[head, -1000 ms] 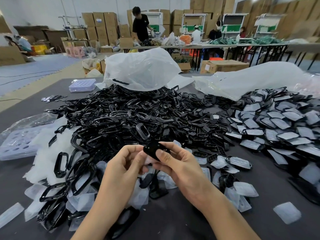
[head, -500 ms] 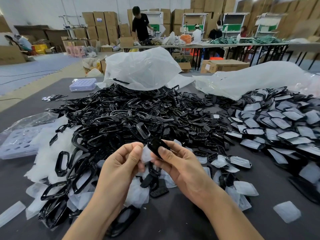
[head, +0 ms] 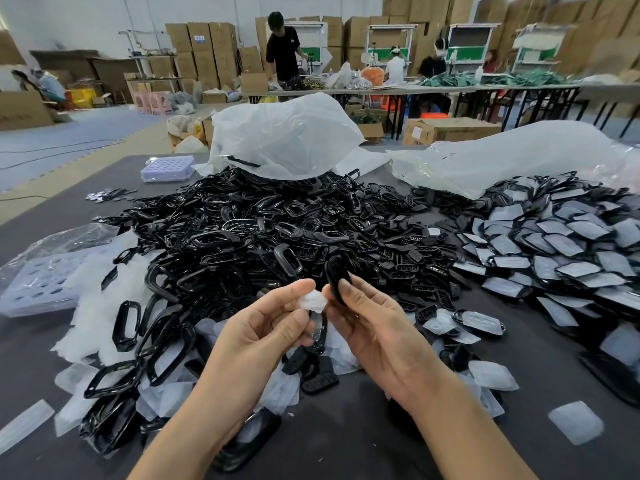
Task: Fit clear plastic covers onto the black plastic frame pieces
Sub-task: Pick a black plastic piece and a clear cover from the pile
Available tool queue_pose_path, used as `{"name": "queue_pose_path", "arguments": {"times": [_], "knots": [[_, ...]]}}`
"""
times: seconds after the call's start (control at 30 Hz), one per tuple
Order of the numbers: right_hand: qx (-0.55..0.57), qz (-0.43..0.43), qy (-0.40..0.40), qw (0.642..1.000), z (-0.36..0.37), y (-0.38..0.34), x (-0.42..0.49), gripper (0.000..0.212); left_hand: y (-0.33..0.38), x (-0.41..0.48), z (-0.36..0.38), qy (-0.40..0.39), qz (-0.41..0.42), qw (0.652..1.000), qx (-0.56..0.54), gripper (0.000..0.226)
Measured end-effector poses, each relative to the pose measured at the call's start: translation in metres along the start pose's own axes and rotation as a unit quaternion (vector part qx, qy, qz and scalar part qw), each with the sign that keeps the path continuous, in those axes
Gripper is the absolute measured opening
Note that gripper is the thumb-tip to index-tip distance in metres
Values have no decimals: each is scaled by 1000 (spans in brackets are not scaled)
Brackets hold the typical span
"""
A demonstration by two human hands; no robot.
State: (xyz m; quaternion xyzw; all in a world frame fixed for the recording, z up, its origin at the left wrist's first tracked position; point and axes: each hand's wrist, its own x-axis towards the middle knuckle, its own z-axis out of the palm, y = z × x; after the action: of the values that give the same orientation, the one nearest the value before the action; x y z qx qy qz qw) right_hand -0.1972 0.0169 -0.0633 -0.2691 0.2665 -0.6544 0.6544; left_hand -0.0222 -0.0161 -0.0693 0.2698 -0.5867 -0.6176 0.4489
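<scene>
My right hand (head: 367, 320) pinches a small black plastic frame piece (head: 336, 275) upright between thumb and fingers, above the table's near middle. My left hand (head: 263, 330) pinches a crumpled clear plastic cover (head: 313, 301) just left of it; the cover and the frame are slightly apart. A large heap of loose black frames (head: 249, 237) fills the table centre. Loose clear covers (head: 100, 313) lie at the left and under my hands. A pile of frames with covers on them (head: 561, 251) spreads at the right.
The grey table (head: 363, 427) carries white plastic bags (head: 284, 136) at the back, a lilac tray (head: 168, 168) at the back left and a bagged tray (head: 41, 271) at the left edge. People work at far tables among stacked cardboard boxes (head: 204, 39).
My hands rose and drew apart a little. The frame turned upright in my right hand, and the clear cover came away from it into my left fingers.
</scene>
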Motion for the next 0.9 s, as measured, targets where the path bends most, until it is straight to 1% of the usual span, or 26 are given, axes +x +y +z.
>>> {"name": "queue_pose_path", "arguments": {"times": [0.2, 0.27, 0.37, 0.43, 0.5, 0.67, 0.77, 0.83, 0.9], "knots": [[-52, 12, -20, 998, 0, 8, 1, 21, 3, 1, 0, 26, 7, 999, -22, 41], [-70, 5, -23, 997, -1, 11, 2, 22, 2, 1, 1, 37, 1, 999, -33, 38], [-91, -10, -13, 996, -2, 12, 4, 23, 1, 0, 5, 42, 6, 999, 13, 31], [-89, -8, -7, 996, -2, 12, 5, 23, 1, -1, 6, 43, 22, 997, 62, 36], [-81, -4, -3, 997, -2, 12, 5, 23, 1, -2, 7, 43, 34, 995, 84, 37], [-63, 18, -11, 998, -4, 10, 3, 17, 2, -1, 8, 60, 46, 996, 53, 33], [-66, 31, -13, 997, -4, 12, 3, 16, 0, 1, 6, 79, 38, 995, 42, 28], [-74, 32, -12, 997, -4, 13, 3, 18, -2, 2, 4, 92, 32, 994, 48, 24], [-81, 31, -11, 996, -3, 14, 3, 24, -5, 3, 3, 102, 28, 992, 70, 23]]}}
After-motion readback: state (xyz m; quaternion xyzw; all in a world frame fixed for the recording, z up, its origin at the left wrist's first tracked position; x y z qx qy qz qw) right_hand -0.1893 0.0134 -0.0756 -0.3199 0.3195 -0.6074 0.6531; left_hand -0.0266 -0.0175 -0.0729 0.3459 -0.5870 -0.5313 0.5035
